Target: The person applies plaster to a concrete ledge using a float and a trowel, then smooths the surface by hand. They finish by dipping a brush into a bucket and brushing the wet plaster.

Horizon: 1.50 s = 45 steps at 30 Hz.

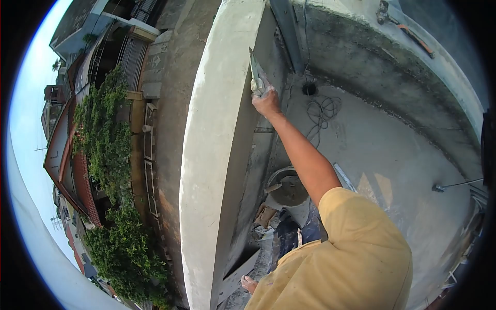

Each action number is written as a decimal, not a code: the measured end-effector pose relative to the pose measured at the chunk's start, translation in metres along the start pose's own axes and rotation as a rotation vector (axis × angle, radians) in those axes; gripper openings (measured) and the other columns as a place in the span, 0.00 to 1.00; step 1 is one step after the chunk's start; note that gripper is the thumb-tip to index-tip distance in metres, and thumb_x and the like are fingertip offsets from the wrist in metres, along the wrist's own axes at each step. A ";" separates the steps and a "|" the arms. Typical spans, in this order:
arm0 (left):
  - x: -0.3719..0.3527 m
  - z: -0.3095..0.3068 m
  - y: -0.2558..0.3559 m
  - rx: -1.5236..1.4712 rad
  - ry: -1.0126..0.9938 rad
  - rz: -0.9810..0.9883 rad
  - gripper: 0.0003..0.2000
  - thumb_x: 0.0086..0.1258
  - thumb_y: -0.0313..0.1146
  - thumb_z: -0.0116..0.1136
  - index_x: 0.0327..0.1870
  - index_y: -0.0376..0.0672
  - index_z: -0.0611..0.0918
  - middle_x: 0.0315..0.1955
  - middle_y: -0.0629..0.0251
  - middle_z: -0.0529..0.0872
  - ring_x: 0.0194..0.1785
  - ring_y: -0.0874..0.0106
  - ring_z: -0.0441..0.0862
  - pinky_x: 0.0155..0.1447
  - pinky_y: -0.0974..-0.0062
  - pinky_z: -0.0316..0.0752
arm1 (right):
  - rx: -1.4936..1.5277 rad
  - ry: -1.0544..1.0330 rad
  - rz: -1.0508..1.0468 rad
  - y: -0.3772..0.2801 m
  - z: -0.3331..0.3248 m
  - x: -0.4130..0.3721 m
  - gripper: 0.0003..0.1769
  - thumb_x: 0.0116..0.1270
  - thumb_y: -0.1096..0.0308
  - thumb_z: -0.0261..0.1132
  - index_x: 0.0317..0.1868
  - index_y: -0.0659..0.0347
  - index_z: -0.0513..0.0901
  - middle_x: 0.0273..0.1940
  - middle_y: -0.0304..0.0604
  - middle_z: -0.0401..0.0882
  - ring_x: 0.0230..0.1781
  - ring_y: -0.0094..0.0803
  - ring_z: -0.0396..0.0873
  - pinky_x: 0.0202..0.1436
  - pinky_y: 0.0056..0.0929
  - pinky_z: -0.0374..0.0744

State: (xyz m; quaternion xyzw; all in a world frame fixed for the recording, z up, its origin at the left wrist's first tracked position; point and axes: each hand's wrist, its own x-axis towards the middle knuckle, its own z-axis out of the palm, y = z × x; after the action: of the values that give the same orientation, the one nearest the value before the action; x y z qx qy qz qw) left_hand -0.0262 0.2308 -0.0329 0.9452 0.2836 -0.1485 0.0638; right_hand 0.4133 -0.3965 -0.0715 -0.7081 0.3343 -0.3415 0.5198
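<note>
My right hand (266, 101) is closed round a trowel (253, 67) smeared with pale plaster, and the arm is stretched out along the wall. The blade lies at the inner edge of the wall's smooth, pale grey top (217, 144). Low in the view, my left hand (249, 283) shows only in part beside my yellow shirt. Its fingers look curled, and whatever they may hold is hidden. Close by it, a flat grey board (240, 274) stands at the foot of the wall.
A bucket of grey mix (289, 192) stands by the wall near my legs. Behind it a coiled cable (324, 109) lies on the concrete floor (372, 139). A hammer (382, 13) rests on the far ledge. Beyond the wall lie a street, trees (108, 134) and houses.
</note>
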 end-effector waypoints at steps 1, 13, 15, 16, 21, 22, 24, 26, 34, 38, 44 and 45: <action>-0.005 -0.002 0.001 -0.003 0.005 -0.007 0.24 0.79 0.44 0.41 0.66 0.33 0.68 0.63 0.46 0.69 0.61 0.54 0.69 0.67 0.57 0.63 | -0.002 -0.029 0.020 -0.001 -0.005 0.012 0.30 0.58 0.74 0.60 0.64 0.63 0.71 0.60 0.59 0.74 0.60 0.58 0.73 0.64 0.43 0.73; -0.033 0.018 0.042 -0.072 -0.033 -0.054 0.24 0.78 0.44 0.44 0.65 0.35 0.69 0.59 0.48 0.73 0.55 0.57 0.73 0.62 0.58 0.70 | -0.075 0.067 -0.001 0.026 -0.016 0.170 0.33 0.55 0.68 0.61 0.66 0.57 0.72 0.59 0.58 0.77 0.61 0.54 0.74 0.66 0.40 0.73; -0.039 0.020 0.043 -0.082 -0.040 -0.058 0.24 0.78 0.45 0.44 0.65 0.36 0.70 0.59 0.49 0.73 0.54 0.57 0.74 0.61 0.58 0.72 | -0.102 0.011 0.051 0.029 -0.019 0.191 0.32 0.57 0.66 0.61 0.65 0.61 0.72 0.62 0.58 0.74 0.63 0.54 0.72 0.69 0.39 0.70; -0.042 0.021 0.041 -0.088 -0.041 -0.061 0.24 0.78 0.45 0.44 0.65 0.36 0.70 0.58 0.49 0.74 0.54 0.57 0.75 0.61 0.58 0.72 | -0.087 0.011 0.046 0.031 -0.020 0.201 0.33 0.56 0.66 0.61 0.65 0.61 0.72 0.61 0.59 0.75 0.62 0.54 0.73 0.68 0.40 0.71; -0.062 0.018 0.020 -0.110 -0.060 -0.055 0.23 0.78 0.45 0.46 0.65 0.37 0.70 0.57 0.50 0.75 0.51 0.58 0.77 0.59 0.59 0.75 | -0.179 -0.060 0.204 0.036 -0.024 0.219 0.31 0.53 0.64 0.62 0.61 0.61 0.76 0.57 0.62 0.77 0.56 0.57 0.77 0.62 0.42 0.76; -0.067 0.017 0.009 -0.116 -0.058 -0.041 0.23 0.78 0.45 0.46 0.65 0.37 0.71 0.57 0.51 0.75 0.50 0.59 0.77 0.58 0.59 0.76 | -0.198 -0.035 0.288 0.031 -0.025 0.206 0.30 0.53 0.62 0.64 0.56 0.69 0.77 0.53 0.65 0.79 0.54 0.57 0.79 0.60 0.42 0.78; -0.076 0.015 -0.002 -0.210 -0.037 -0.054 0.23 0.78 0.45 0.46 0.65 0.37 0.71 0.56 0.51 0.76 0.49 0.59 0.78 0.58 0.59 0.77 | -0.155 0.045 0.489 0.054 -0.020 0.172 0.29 0.54 0.61 0.65 0.51 0.76 0.78 0.50 0.68 0.80 0.55 0.55 0.80 0.60 0.40 0.78; -0.085 0.027 0.020 -0.440 -0.042 -0.166 0.23 0.78 0.48 0.47 0.64 0.41 0.72 0.48 0.57 0.78 0.39 0.69 0.77 0.42 0.68 0.81 | -0.062 0.067 0.581 0.076 -0.034 0.110 0.30 0.53 0.61 0.66 0.49 0.80 0.76 0.50 0.68 0.80 0.52 0.52 0.82 0.55 0.40 0.79; -0.082 0.030 0.085 -0.649 -0.538 -0.256 0.18 0.77 0.44 0.52 0.46 0.34 0.81 0.34 0.60 0.86 0.38 0.71 0.86 0.39 0.78 0.75 | 0.233 -0.093 0.946 0.152 -0.138 -0.207 0.24 0.57 0.80 0.65 0.55 0.77 0.74 0.45 0.54 0.81 0.39 0.43 0.83 0.42 0.42 0.84; -0.084 0.035 0.089 -0.794 -0.560 -0.266 0.15 0.75 0.41 0.56 0.43 0.34 0.82 0.30 0.63 0.86 0.33 0.74 0.84 0.37 0.79 0.75 | 0.312 -0.132 1.188 0.125 -0.185 -0.314 0.25 0.58 0.79 0.67 0.56 0.77 0.73 0.48 0.57 0.80 0.42 0.47 0.84 0.44 0.45 0.85; -0.118 0.061 0.012 -0.826 -0.422 -0.114 0.12 0.72 0.37 0.60 0.38 0.34 0.84 0.27 0.65 0.86 0.29 0.78 0.81 0.34 0.80 0.75 | -0.291 -0.605 1.113 0.153 -0.205 -0.385 0.29 0.53 0.72 0.72 0.54 0.78 0.76 0.47 0.56 0.82 0.38 0.43 0.85 0.42 0.40 0.84; -0.128 0.065 -0.009 -0.835 -0.416 -0.155 0.12 0.72 0.37 0.60 0.38 0.34 0.84 0.27 0.64 0.86 0.29 0.77 0.82 0.34 0.80 0.75 | -0.409 -0.674 1.030 0.152 -0.201 -0.391 0.31 0.51 0.71 0.73 0.54 0.80 0.76 0.48 0.56 0.82 0.37 0.41 0.85 0.41 0.39 0.83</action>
State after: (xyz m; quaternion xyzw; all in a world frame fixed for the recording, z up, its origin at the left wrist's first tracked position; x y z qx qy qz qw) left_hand -0.1490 0.1585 -0.0539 0.7649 0.3702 -0.2124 0.4825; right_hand 0.0156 -0.2106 -0.2254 -0.6101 0.5082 0.2631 0.5480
